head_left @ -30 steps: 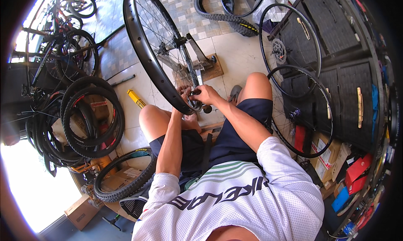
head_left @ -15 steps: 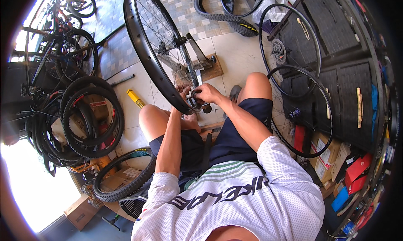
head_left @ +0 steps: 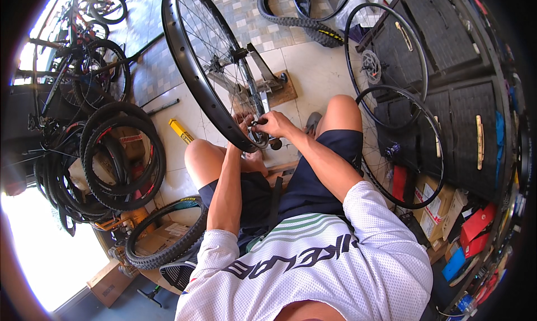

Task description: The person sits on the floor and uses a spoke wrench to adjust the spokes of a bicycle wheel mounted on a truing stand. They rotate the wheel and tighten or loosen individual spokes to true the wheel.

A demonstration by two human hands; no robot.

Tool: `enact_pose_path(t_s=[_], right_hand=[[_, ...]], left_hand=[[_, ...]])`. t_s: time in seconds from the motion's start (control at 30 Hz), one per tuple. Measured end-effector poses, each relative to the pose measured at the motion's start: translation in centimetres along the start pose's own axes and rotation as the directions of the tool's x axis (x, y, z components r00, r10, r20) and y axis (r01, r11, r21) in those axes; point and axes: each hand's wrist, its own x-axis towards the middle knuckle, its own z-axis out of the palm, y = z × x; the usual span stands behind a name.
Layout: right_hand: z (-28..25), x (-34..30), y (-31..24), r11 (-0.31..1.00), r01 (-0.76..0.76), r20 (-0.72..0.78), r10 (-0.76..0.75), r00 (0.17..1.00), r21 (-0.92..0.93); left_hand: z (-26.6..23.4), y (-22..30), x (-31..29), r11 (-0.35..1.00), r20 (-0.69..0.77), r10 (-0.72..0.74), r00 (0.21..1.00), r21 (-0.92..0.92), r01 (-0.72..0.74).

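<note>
Wheel (head_left: 191,75): upright in the metal stand (head_left: 262,66) on its wooden base (head_left: 288,91), over the tiled floor (head_left: 321,69), near end between our knees (head_left: 342,113); no tyre on it.
Left grip (head_left: 241,120): fingers bent at the inner side of the near rim (head_left: 215,116); partly hidden, we can't tell what it holds or how tightly.
Right grip (head_left: 274,124): fingertips drawn in at a small dark part (head_left: 256,123) beside the rim; pinch or mere touch, we can't tell.
Rim feel: wide, black, holed; we judge it stiff, fairly light, a bit slick.
Spokes (head_left: 201,27): thin; likely springy, we'd keep weight off them.
Hub (head_left: 217,65): seems to carry the load, so the wheel probably spins easily; we'd steady, not lift.
Best hold: both rim edges, thumb across from fingers; no prying on single spokes.
</note>
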Motion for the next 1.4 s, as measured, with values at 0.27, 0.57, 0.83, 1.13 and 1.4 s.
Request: enact_pose_path(t_s=[0.27,0.57,0.83,1.13,1.4], right_hand=[[1.0,0.2,-0.2,0.998,-0.039,-0.143,0.031,0.989,-0.053],[1.2,0.4,0.3,0.991,0.093,-0.111,-0.082,0.990,0.096],[-2.5,-0.5,-0.8,0.747,-0.006,-0.100,0.097,0.990,0.665],[0.2,1.0,1.9,0.969,0.100,-0.028,-0.096,0.995,0.224],[1.0,1.6,2.6,0.971,0.091,-0.030,-0.087,0.996,0.222]], left_hand=[[0.1,0.2,0.1,1.000,0.000,-0.004,1.000,0.002,0.004],[-0.1,0.2,-0.3,0.999,-0.073,-0.031,0.997,0.031,0.033],[0.0,1.5,-0.9,0.989,-0.118,-0.132,0.984,0.053,0.139],[0.2,1.1,-1.2,0.995,-0.071,-0.087,0.994,0.033,0.090],[0.1,0.8,-0.9,0.998,-0.043,-0.056,0.998,0.023,0.057]])
